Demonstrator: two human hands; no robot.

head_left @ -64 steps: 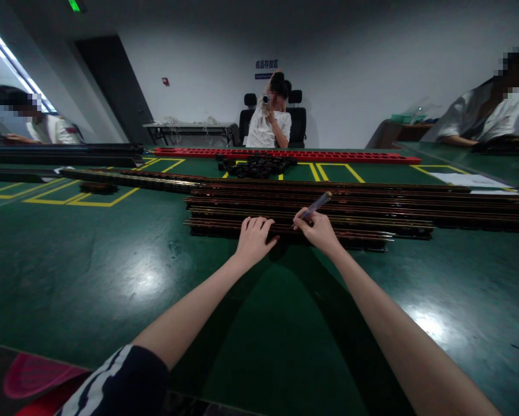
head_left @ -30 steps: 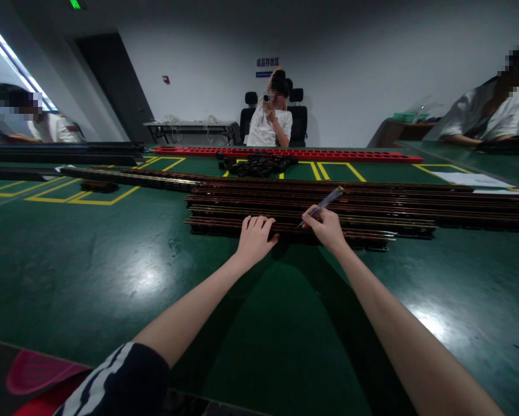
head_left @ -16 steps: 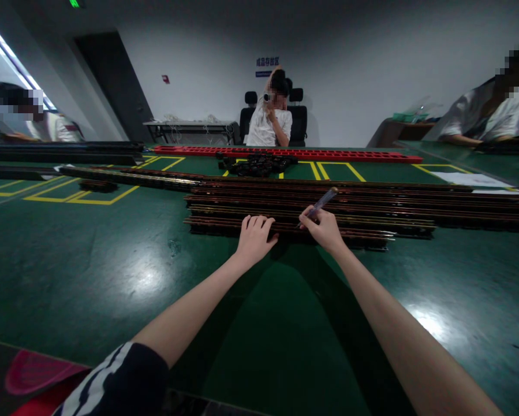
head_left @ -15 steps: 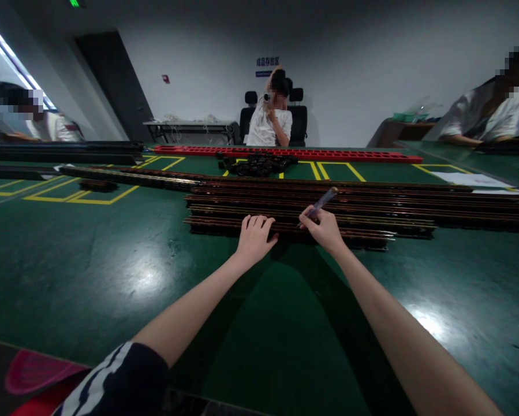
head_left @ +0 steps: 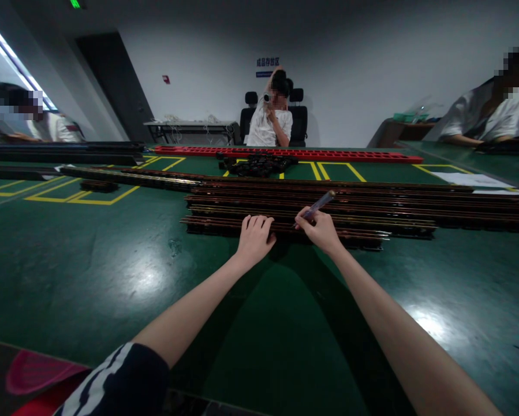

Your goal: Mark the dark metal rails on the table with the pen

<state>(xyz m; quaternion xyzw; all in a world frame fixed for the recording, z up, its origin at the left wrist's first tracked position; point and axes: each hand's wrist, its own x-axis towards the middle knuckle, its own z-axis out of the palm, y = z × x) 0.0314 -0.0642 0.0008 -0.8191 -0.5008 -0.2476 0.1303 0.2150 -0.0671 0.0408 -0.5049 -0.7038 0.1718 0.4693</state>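
Note:
Several long, dark, slotted strips with coppery edges [head_left: 354, 222] lie side by side on the green table [head_left: 124, 300]. My left hand [head_left: 256, 237] is closed over the nearest strip [head_left: 216, 227], its fingers across the top and its thumb at the near edge. Just to the right, my right hand [head_left: 322, 228] pinches a pen with a clear barrel [head_left: 322, 201]. The pen leans up to the right, its lower end down at the strips near my left hand. Whether the tip touches a strip, I cannot tell.
Behind the strips lie a dark tangled pile [head_left: 259, 164] and a long red slotted rail [head_left: 350, 155]. Black rails [head_left: 60, 157] are at the left, white papers [head_left: 471, 179] at the right. Co-workers sit left, right and across. A pink basket [head_left: 43, 372] is below the near edge.
The nearest strip has slid slightly to the left. My right hand and the pen have shifted a little left, with the pen tilted lower. My left thumb has drawn in closer.

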